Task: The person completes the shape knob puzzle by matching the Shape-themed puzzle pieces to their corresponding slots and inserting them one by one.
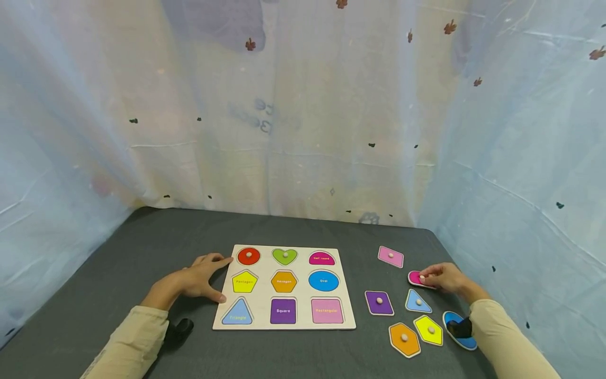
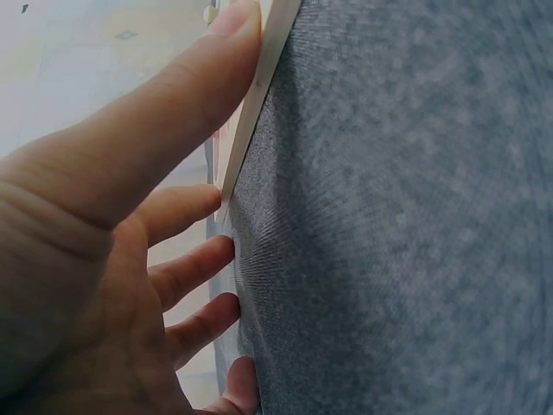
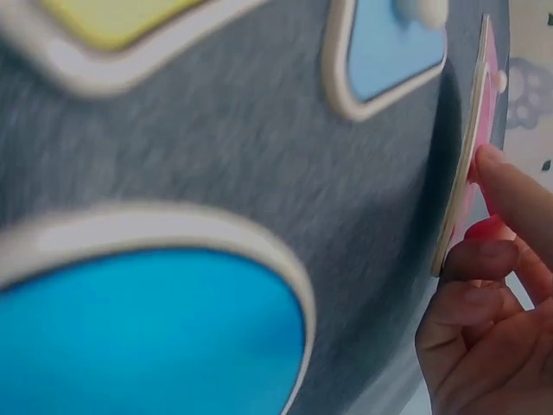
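A white wooden shape board (image 1: pixel 303 295) lies on the table, with a red circle (image 1: pixel 248 256) and a green heart (image 1: pixel 285 256), both knobbed, in its top row. At the board's left edge, my left hand (image 1: pixel 196 277) spreads its thumb and index finger, touching the rim; the left wrist view shows the other fingers extended. To the right, my right hand (image 1: pixel 445 277) pinches a magenta half-round puzzle piece (image 1: pixel 414 277) near its knob. In the right wrist view that piece appears nearly edge-on, partly hidden by fingers.
Loose knobbed pieces lie about the right hand: pink rectangle (image 1: pixel 385 254), purple square (image 1: pixel 373 307), blue triangle (image 1: pixel 413 306), yellow pentagon (image 1: pixel 423 337), orange hexagon (image 1: pixel 397 345) and blue oval (image 1: pixel 466 341), partly covered by the right wrist camera. A light curtain (image 1: pixel 303 158) hangs behind the table.
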`<state>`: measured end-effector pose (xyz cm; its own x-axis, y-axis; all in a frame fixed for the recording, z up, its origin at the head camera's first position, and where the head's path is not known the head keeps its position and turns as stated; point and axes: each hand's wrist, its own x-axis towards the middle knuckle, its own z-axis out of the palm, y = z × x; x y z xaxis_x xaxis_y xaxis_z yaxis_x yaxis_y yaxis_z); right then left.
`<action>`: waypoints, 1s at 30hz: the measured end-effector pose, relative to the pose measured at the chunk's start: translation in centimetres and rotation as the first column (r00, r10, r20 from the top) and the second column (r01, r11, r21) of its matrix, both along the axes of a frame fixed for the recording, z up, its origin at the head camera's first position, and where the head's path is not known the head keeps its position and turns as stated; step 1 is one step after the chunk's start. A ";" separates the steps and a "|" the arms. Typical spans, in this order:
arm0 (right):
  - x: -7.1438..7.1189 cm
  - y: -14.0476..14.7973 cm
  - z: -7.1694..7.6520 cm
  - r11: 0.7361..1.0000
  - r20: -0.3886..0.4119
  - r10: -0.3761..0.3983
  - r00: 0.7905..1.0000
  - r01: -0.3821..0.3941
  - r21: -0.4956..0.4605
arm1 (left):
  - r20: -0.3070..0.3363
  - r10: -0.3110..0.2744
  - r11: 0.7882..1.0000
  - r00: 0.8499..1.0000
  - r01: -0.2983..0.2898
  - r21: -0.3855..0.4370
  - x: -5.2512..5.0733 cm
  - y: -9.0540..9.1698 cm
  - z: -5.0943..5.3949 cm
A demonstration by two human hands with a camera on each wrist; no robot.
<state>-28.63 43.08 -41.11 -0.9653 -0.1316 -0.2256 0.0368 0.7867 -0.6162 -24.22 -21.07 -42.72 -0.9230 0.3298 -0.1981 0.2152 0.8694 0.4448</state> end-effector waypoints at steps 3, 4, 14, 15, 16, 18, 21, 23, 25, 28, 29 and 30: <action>-0.2 -0.6 0.0 1.000 -0.006 0.009 1.000 -0.009 -0.011 | -0.002 -0.004 1.000 1.000 0.004 0.002 -0.1 0.0 -0.1; -0.2 -0.8 0.0 1.000 -0.006 0.012 1.000 -0.012 -0.015 | -0.003 -0.005 1.000 1.000 0.005 0.003 -0.1 0.0 -0.1; -0.5 -2.5 0.3 0.998 -0.029 0.051 0.998 -0.052 -0.030 | 0.002 0.002 1.000 1.000 -0.002 0.000 -0.2 -0.1 -0.3; -0.5 -2.7 0.3 0.998 -0.030 0.051 0.998 -0.052 -0.032 | 0.003 0.002 1.000 1.000 -0.002 0.000 -0.2 -0.1 -0.3; -0.6 -2.8 0.3 0.998 -0.032 0.061 0.998 -0.062 -0.032 | 0.004 0.003 1.000 1.000 -0.003 0.000 -0.2 -0.1 -0.3; -0.6 -3.1 0.3 0.997 -0.031 0.060 0.998 -0.061 -0.039 | 0.004 0.005 1.000 1.000 -0.005 0.001 -0.2 -0.1 -0.2; -0.7 -3.6 0.3 0.997 -0.037 0.062 0.997 -0.063 -0.039 | 0.004 0.007 1.000 1.000 -0.007 0.000 -0.1 -0.1 -0.2; -0.8 -3.9 0.3 0.997 -0.046 0.065 0.997 -0.067 -0.037 | 0.006 0.009 1.000 1.000 -0.009 -0.001 -0.2 -0.1 -0.3; -0.9 -4.2 0.4 0.996 -0.067 0.081 0.994 -0.084 -0.036 | 0.008 0.010 1.000 1.000 -0.010 -0.001 -0.2 -0.1 -0.3; -1.0 -4.7 0.5 0.992 -0.093 0.112 0.989 -0.117 -0.048 | 0.011 0.010 1.000 1.000 -0.010 0.000 -0.2 -0.1 -0.3; -1.0 -4.9 0.5 0.992 -0.097 0.109 0.989 -0.114 -0.055 | 0.012 0.009 1.000 1.000 -0.009 0.001 -0.2 -0.2 -0.3; -1.1 -5.1 0.5 0.991 -0.100 0.111 0.989 -0.118 -0.062 | 0.012 0.007 1.000 1.000 -0.007 0.001 -0.2 -0.2 -0.3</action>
<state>-29.68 37.97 -40.56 -0.9598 -0.2542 -0.1193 -0.1131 0.7389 -0.6642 -24.47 -21.23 -43.05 -0.9230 0.3231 -0.2088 0.2035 0.8706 0.4479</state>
